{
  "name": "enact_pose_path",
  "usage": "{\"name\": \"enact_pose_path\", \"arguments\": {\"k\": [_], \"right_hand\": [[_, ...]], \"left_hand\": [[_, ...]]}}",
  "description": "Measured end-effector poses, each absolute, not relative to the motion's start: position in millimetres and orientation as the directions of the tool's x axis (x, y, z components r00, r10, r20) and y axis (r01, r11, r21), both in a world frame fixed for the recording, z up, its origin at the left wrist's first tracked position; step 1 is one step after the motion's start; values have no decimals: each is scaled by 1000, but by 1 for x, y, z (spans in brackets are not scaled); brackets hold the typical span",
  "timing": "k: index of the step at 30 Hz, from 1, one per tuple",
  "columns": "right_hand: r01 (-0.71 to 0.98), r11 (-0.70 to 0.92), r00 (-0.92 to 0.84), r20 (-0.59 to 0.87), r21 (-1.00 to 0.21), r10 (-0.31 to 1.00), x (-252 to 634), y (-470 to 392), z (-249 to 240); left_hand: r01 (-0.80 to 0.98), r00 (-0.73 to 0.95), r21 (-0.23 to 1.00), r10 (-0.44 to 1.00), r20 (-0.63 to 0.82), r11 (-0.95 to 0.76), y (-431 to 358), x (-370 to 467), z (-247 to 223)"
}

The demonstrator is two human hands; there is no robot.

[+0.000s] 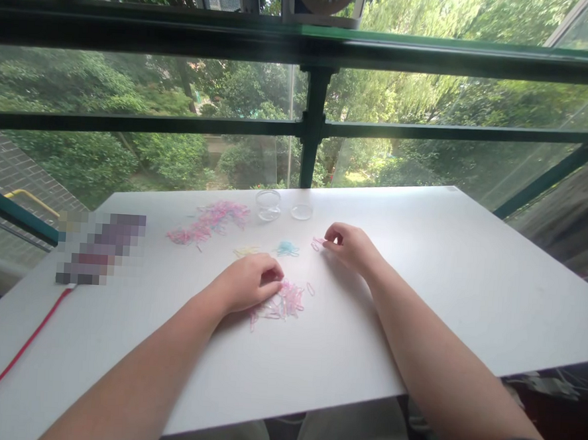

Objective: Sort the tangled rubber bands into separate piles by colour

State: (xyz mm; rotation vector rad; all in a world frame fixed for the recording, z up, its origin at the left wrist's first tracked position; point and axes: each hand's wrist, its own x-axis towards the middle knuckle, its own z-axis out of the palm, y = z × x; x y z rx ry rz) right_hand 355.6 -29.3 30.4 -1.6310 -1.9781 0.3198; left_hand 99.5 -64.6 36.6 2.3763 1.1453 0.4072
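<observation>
My left hand (244,285) is closed with thumb and index finger together at the upper edge of a near pile of pink and pale loops (285,300), which look like small rubber bands. What it pinches, if anything, is too small to tell. My right hand (349,244) rests farther right, thumb and fingertips pinched at a few pink loops (316,244). Between the hands lies a small blue heap (287,248). A few yellow loops (246,251) are behind my left hand. One single pink loop (310,289) lies right of the near pile.
A long pink heap (214,220) spreads at the back left. A clear round container (267,206) and a clear lid (302,212) stand near the white table's (470,277) far edge. A red cable (22,349) runs to a blurred-out object (105,248). Green railing (310,125) lies beyond.
</observation>
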Motion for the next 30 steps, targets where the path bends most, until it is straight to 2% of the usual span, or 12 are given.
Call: {"name": "enact_pose_path", "arguments": {"k": [12,19,22,27,30], "right_hand": [[781,230,-67,288,-580,955,354,-29,32],[686,247,-52,293,-684,955,356,-28,28],[716,252,-50,312,-651,949,355,-29,28],[798,316,-91,417,-512,904,356,-31,34],[786,347,-96,454,-512,886,357,-32,36]], "left_hand": [[651,612,529,789,58,-544,-65,99,38],[651,610,536,791,51,-537,-65,100,38],[650,616,535,786,45,-540,-65,100,39],[640,612,552,789,55,-535,-65,99,40],[631,613,553,787,74,-544,-65,100,40]]}}
